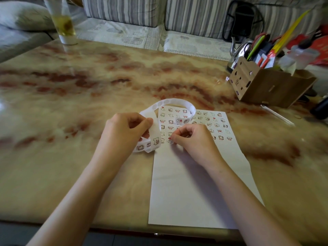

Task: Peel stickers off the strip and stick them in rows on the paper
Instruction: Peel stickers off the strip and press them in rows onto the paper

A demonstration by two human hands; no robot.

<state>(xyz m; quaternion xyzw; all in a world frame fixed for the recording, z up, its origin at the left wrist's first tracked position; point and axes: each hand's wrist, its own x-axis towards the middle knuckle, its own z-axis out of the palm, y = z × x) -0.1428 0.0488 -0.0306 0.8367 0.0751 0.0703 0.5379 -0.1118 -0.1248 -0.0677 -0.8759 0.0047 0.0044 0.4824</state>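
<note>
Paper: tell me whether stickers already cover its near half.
No: the stickers sit in rows only on the far part of the paper, and its near half is bare white.

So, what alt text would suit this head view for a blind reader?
A person's left hand holds a looping sticker strip while the right hand pinches one sticker against a white paper already carrying rows of cartoon stickers. A wooden pen organiser stands at the right of the marbled table, a glass at its far left.
</note>
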